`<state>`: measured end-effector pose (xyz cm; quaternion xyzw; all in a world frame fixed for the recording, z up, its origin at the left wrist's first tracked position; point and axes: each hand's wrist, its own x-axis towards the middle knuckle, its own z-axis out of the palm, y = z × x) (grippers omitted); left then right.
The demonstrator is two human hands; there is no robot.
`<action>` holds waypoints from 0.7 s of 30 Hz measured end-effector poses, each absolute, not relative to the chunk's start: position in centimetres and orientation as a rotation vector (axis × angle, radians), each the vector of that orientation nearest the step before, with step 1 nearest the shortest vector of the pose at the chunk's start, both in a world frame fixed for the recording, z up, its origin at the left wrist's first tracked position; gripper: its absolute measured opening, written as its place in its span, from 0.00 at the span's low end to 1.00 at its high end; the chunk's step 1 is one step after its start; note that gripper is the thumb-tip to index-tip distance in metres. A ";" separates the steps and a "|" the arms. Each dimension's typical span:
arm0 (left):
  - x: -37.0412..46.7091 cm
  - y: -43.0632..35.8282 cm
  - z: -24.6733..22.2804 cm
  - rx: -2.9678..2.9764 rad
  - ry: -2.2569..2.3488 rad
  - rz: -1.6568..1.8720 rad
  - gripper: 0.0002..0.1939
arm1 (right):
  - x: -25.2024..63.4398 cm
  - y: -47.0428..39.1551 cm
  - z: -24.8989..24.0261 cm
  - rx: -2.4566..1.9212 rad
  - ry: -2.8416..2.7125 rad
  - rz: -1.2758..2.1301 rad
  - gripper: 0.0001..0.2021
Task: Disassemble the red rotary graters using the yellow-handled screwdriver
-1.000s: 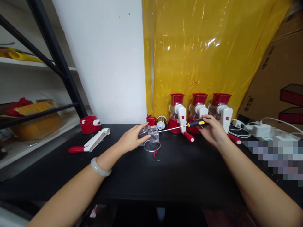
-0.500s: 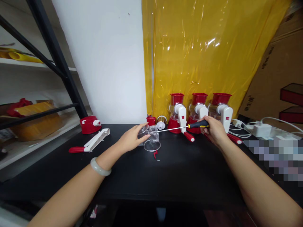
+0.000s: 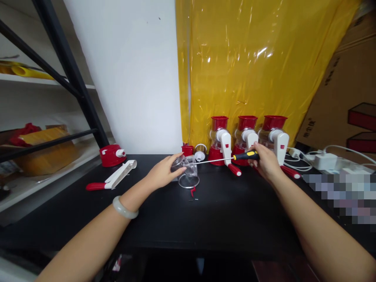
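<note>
My left hand (image 3: 164,170) grips a clear plastic housing (image 3: 189,178) that lies on its side on the black table. In my right hand (image 3: 264,160) is a screwdriver (image 3: 246,155) with a black and yellow handle, held level. Its long metal shaft points left, and the tip meets the housing; exactly where it touches is too small to tell. A small red bent part (image 3: 193,191) lies just in front of the housing, with tiny metal pieces (image 3: 196,199) beside it. Behind the housing are a grater drum (image 3: 200,152) and a red part (image 3: 187,150).
Three red and white rotary graters (image 3: 219,123) stand along the back. To the left lie a red base (image 3: 112,155) and a white crank with a red handle (image 3: 96,186). White chargers and cables (image 3: 325,161) sit at right, near a cardboard box (image 3: 343,90).
Almost nothing differs. The screwdriver handle and my right hand have shifted very slightly, while the housing stays in place under my left hand.
</note>
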<state>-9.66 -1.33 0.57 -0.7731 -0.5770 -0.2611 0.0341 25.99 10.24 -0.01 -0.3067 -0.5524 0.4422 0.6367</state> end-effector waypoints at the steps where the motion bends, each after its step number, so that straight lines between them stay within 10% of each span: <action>1: -9.7 -1.3 0.6 -2.378 -1.774 -0.803 0.33 | 25.9 10.3 0.0 -0.700 -1.233 1.030 0.17; 21: -9.6 -1.4 0.6 -2.381 -1.777 -0.803 0.33 | 26.1 10.2 -0.1 -0.669 -1.262 1.077 0.13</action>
